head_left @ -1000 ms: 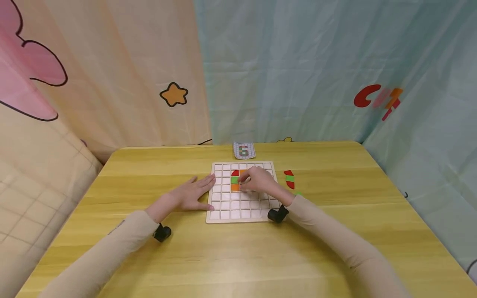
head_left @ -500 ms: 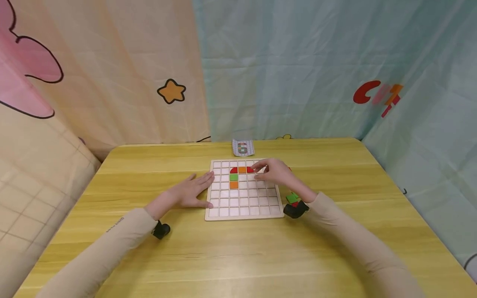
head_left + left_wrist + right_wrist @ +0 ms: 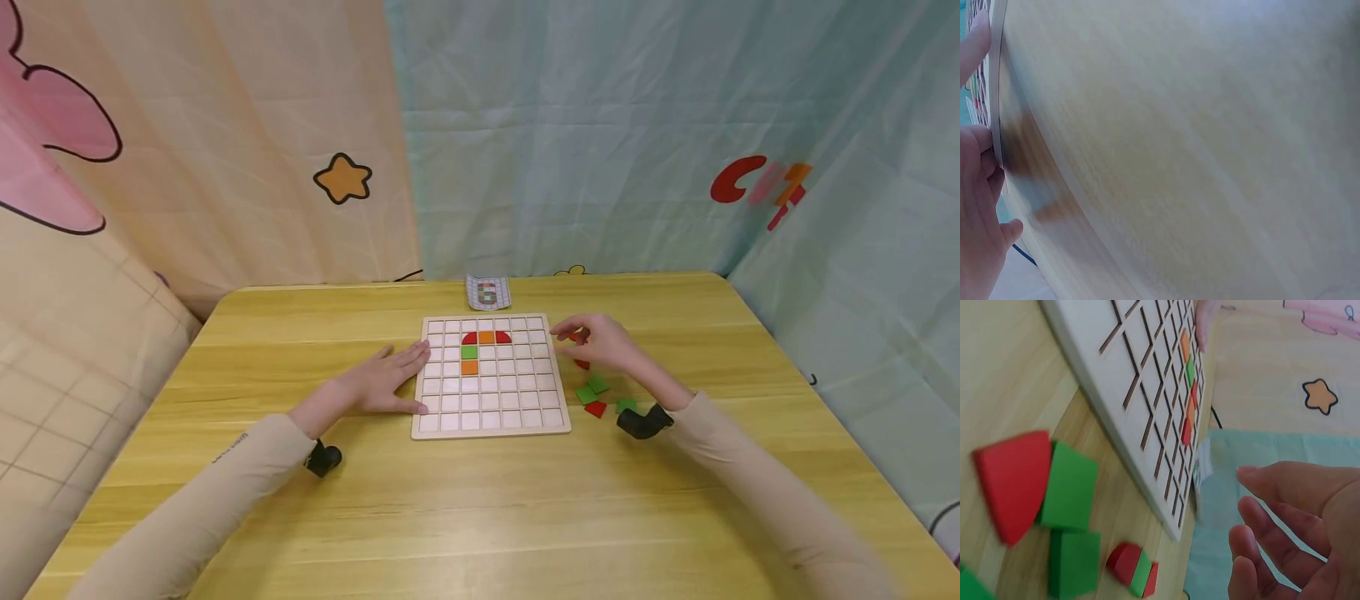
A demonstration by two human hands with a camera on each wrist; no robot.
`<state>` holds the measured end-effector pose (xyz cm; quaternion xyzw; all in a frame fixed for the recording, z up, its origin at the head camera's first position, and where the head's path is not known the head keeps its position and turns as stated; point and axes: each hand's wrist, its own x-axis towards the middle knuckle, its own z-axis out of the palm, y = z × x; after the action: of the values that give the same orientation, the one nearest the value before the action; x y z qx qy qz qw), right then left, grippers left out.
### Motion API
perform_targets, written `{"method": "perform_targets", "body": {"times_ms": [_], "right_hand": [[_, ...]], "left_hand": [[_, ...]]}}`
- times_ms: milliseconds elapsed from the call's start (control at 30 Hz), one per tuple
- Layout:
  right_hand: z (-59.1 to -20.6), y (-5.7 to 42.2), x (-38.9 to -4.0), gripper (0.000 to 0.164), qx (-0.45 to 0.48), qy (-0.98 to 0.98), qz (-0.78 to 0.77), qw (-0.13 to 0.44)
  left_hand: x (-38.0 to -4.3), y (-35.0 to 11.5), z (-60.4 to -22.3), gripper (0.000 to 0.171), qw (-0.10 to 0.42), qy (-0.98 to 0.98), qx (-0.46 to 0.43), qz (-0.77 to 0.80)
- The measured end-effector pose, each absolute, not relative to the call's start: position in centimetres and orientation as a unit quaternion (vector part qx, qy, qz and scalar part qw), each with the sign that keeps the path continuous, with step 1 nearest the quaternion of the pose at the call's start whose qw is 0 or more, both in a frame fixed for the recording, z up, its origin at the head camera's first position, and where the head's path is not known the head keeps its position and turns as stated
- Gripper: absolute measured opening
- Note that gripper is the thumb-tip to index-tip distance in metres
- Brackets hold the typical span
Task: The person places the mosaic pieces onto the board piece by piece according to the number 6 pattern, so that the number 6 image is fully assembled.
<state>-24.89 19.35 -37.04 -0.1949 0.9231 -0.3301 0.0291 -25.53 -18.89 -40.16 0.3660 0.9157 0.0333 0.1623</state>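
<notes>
The right hand (image 3: 600, 342) is just beyond the board's right edge, above loose tiles, its fingers bent and the thumb well apart from them; it has hold of nothing. The left hand (image 3: 386, 382) lies spread and relaxed at the board's left edge, fingertips and thumb tip resting on the rim, nothing gripped.

The board (image 3: 491, 423) lies flat on the table (image 3: 450, 517), nearer the far edge than the near one, and carries a grid of pale squares. In the second row from its far edge, starting in the third column from the left edge, sit a rounded red tile (image 3: 469, 338), an orange tile (image 3: 487, 337) and a second red tile (image 3: 503, 337), the red ones curving toward the board's far corners. Under the first red tile, toward the near edge, come a green tile (image 3: 469, 352) and then another orange tile (image 3: 469, 367).

Off the board's right edge, partly hidden by the right hand in the head view, a red-green-red row (image 3: 1141, 573) lies on the table. Nearer the board's near right corner are two touching green tiles (image 3: 586, 396) with a loose red tile (image 3: 596, 409) against one of them; a further green tile (image 3: 626, 405) lies to their right. A card (image 3: 487, 293) with a coloured pattern stands near the table's far edge, beyond the board. Behind hangs a curtain (image 3: 525, 125) printed with an orange star (image 3: 343, 178).
</notes>
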Motion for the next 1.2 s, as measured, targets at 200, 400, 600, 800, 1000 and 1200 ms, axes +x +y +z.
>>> {"method": "perform_targets", "body": {"times_ms": [200, 400, 600, 800, 1000, 1200], "right_hand": [[-37.4, 21.6, -24.3, 0.031, -0.208, 0.916, -0.342, 0.034], [-38.2, 23.2, -23.7, 0.031, -0.201, 0.919, -0.337, 0.048], [-39.2, 24.4, -23.2, 0.03, -0.199, 0.917, -0.338, 0.073], [-40.1, 25.6, -22.9, 0.033, -0.222, 0.913, -0.327, 0.097], [-40.7, 26.2, -22.8, 0.036, -0.236, 0.909, -0.325, 0.113], [-41.0, 26.5, -22.7, 0.033, -0.247, 0.906, -0.326, 0.108]], "left_hand": [[-25.5, -18.9, -40.1, 0.099, 0.163, 0.916, 0.366, 0.031], [-25.5, -18.9, -40.1, 0.099, 0.162, 0.916, 0.365, 0.031], [-25.6, -18.9, -40.1, 0.099, 0.162, 0.916, 0.367, 0.031], [-25.5, -18.9, -40.2, 0.099, 0.165, 0.915, 0.367, 0.031], [-25.5, -18.9, -40.3, 0.099, 0.166, 0.915, 0.367, 0.03], [-25.5, -18.9, -40.3, 0.098, 0.163, 0.915, 0.367, 0.03]]}}
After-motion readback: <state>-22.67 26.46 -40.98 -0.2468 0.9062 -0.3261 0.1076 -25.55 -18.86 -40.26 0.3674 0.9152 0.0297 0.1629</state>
